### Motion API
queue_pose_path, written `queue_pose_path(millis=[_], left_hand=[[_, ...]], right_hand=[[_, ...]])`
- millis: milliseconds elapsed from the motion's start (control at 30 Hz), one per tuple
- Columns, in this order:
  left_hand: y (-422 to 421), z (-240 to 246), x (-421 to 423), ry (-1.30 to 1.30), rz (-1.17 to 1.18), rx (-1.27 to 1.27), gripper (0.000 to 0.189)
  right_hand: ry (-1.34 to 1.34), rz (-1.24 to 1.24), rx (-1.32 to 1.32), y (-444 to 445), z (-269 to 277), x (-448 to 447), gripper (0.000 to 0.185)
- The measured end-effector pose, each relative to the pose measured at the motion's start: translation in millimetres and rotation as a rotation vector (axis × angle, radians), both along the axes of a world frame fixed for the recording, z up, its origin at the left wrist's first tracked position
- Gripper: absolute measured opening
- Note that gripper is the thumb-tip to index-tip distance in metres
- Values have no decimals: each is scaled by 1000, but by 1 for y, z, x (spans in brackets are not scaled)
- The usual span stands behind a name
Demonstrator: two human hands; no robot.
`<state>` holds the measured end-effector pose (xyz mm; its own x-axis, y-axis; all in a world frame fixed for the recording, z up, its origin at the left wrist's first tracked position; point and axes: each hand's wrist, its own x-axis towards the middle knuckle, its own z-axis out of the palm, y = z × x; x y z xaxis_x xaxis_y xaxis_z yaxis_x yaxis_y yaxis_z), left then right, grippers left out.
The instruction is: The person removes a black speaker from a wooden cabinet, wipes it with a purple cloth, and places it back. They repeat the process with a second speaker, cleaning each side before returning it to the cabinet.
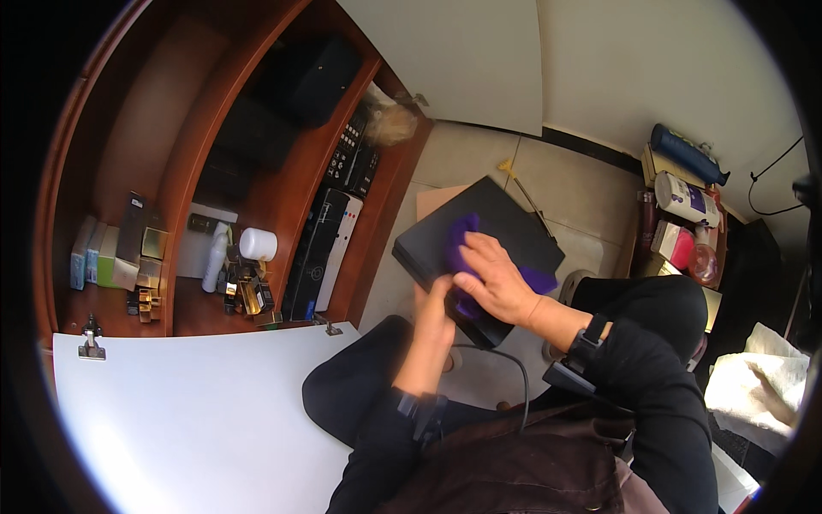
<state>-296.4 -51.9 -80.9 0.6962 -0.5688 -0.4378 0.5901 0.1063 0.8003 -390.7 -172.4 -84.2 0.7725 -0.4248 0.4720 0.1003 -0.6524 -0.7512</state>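
Note:
A flat black box (494, 205) is tilted in front of me above the tiled floor. My left hand (435, 315) grips its near left edge, the fingers partly hidden beneath it. Spread over the top face, my right hand (498, 276) presses a purple cloth (459, 247) against the box. Part of the cloth sticks out to the right of that hand, and another bit hangs at the near edge. A pinkish flat sheet or box (437, 200) shows behind the black box's far left side.
To the left stands an open wooden cabinet (366, 270) holding boxes, a white jar (258, 244) and bottles. Its white door (205, 411) swings out beside my knee. A gold-handled back scratcher (523, 193) leans beyond the box. At right, a carton holds a white canister (684, 199) and a blue pouch (687, 154).

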Motion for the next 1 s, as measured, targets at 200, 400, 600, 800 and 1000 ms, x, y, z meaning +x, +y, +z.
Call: queue_pose_path(millis=[200, 400, 600, 800, 1000], left_hand=[[14, 66, -16, -208, -233, -119, 81], [20, 80, -14, -596, -294, 49, 79], [17, 80, -14, -961, -320, 238, 67], [26, 71, -13, -680, -346, 165, 65], [20, 59, -11, -461, -334, 60, 65]], right_hand=[[-49, -646, -53, -92, 34, 17, 26], [-298, -614, -89, -66, 43, 20, 27], [-287, -163, -51, -2, 94, 7, 24], [123, -404, 375, -71, 62, 19, 25], [-128, -356, 40, -28, 45, 25, 21]])
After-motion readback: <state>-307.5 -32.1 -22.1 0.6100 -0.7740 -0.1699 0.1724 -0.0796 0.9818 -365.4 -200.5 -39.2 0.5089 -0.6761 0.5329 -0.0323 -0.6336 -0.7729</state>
